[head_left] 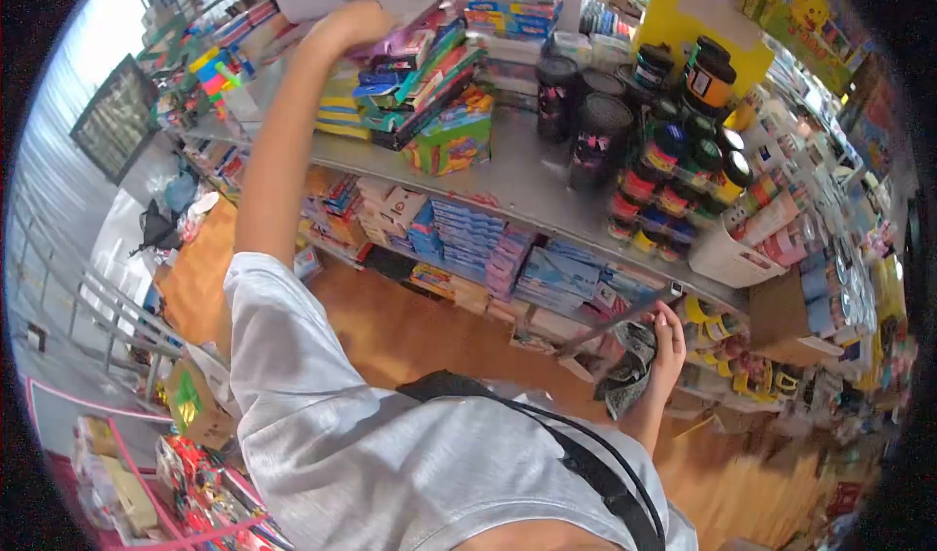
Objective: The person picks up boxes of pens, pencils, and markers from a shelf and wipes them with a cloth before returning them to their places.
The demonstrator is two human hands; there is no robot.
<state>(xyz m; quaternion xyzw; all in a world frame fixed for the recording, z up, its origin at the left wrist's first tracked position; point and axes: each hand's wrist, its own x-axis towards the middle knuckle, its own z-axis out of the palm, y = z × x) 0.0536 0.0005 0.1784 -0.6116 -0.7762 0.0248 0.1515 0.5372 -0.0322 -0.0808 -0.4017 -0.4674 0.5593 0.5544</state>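
My left hand (356, 26) reaches out over the shelf top, at the upper end of a leaning stack of colourful flat packs (415, 82). Its fingers are curled in beside a purple pack (392, 43); what they grip is partly hidden. Under the stack stands a green and orange printed box (451, 136), with yellow packs (340, 112) to its left. Low by the shelf's front edge, my right hand (668, 344) is closed on a dark grey patterned cloth (630, 367), which hangs down from the fingers.
Black-lidded jars (599, 136) and stacked paint pots (673, 175) stand on the grey shelf top (527, 175). A white bin (737, 256) sits at its right end. Blue boxes (468, 234) fill the shelf below. A metal rack (107, 307) stands left, above the wooden floor (390, 326).
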